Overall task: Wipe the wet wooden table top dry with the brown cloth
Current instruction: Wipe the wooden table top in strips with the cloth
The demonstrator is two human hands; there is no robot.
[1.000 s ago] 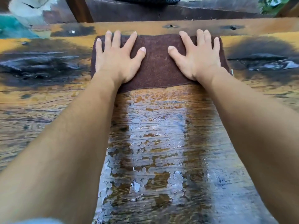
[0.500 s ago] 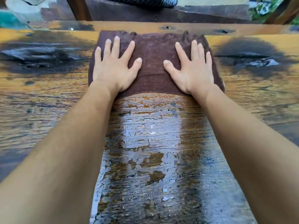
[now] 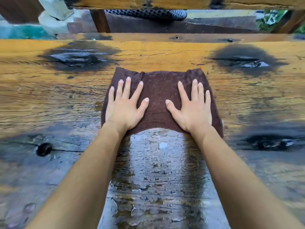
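The brown cloth (image 3: 158, 96) lies spread flat on the wooden table top (image 3: 49, 100), about halfway across it. My left hand (image 3: 125, 104) presses on the cloth's left half with straight, spread fingers. My right hand (image 3: 191, 106) presses on its right half the same way. Between my forearms, on the near side of the cloth, the wood shines with a broken film of water (image 3: 156, 176). The far side of the cloth shows matt yellow wood.
Dark knots mark the planks at far left (image 3: 79, 58), far right (image 3: 244, 61), near left (image 3: 44, 148) and near right (image 3: 267, 142). Beyond the table's far edge sit a bench (image 3: 165, 25) with a patterned item (image 3: 148, 14), and a wooden rail (image 3: 165, 2).
Both hands have drawn the cloth back toward me from the table's far edge, leaving a band of wood uncovered beyond it. The hands stay flat on the cloth.
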